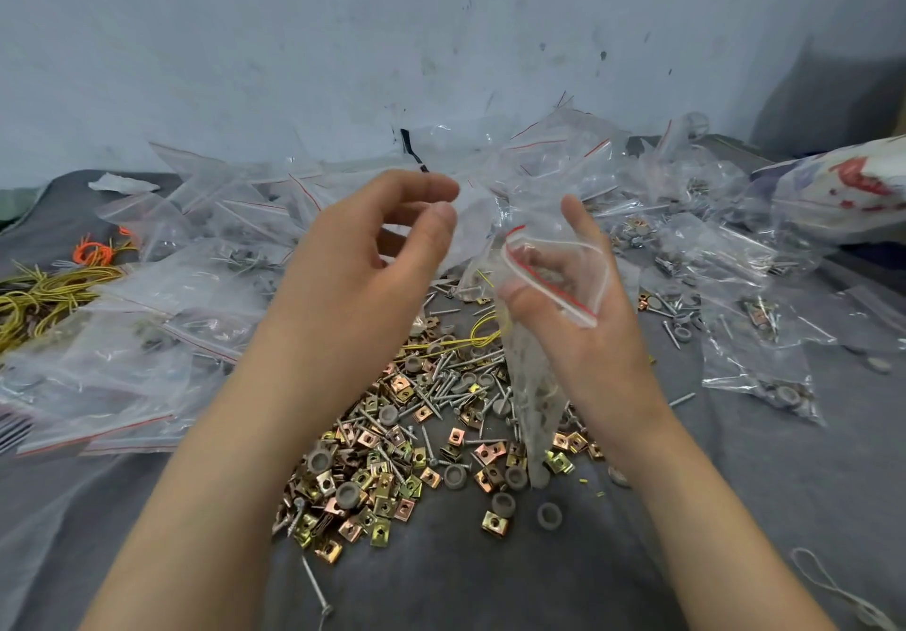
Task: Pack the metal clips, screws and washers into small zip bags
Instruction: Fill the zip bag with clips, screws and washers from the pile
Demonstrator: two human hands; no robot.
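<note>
At far left, on grey cloth (pixel 490 581): yellow wire ties (pixel 44 297) beside a heap of filled bags (pixel 147 336). Next, raised in the air, left hand (pixel 363 257): loosely curled, thumb near index tip, nothing visible in it. Below, btwn the forearms, loose pile of metal clips (pixel 492 522), screws (pixel 314 586) & washers (pixel 548 515). Small, hard, prob. heavy for size, apt to roll & scatter; best pinched a few at a time or scooped. Right of centre, zip bag (pixel 532 410) hanging over the pile w/ some parts inside. Mouth spread by right hand (pixel 598 336), fingers in the opening, thumb pinching the red-striped lip. Thin, slick, floppy film, so hold at the stiffer zip rim, not the body. Further right, more packed bags (pixel 755 360).
</note>
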